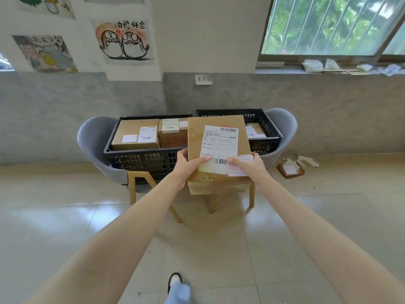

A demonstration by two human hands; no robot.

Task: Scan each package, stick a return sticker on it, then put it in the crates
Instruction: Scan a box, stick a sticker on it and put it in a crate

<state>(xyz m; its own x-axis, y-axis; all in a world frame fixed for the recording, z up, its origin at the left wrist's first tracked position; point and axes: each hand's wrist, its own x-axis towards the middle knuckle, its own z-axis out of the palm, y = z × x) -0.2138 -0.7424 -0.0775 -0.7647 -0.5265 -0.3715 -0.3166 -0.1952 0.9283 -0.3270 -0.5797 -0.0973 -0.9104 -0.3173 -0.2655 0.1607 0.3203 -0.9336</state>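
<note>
The cardboard package [217, 148], shipping label and return sticker [240, 166] face up, hangs before the two black crates, long axis pointing away from you. Your left hand [188, 164] grips its near-left edge, your right hand [245, 165] its near-right corner; the right crate [268, 138] lies directly behind and looks roomier.

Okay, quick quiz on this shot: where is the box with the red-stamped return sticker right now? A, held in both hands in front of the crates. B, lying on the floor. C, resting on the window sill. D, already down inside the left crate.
A: the left hand and right hand grip the box by its near edge, in front of the black crates.
</note>
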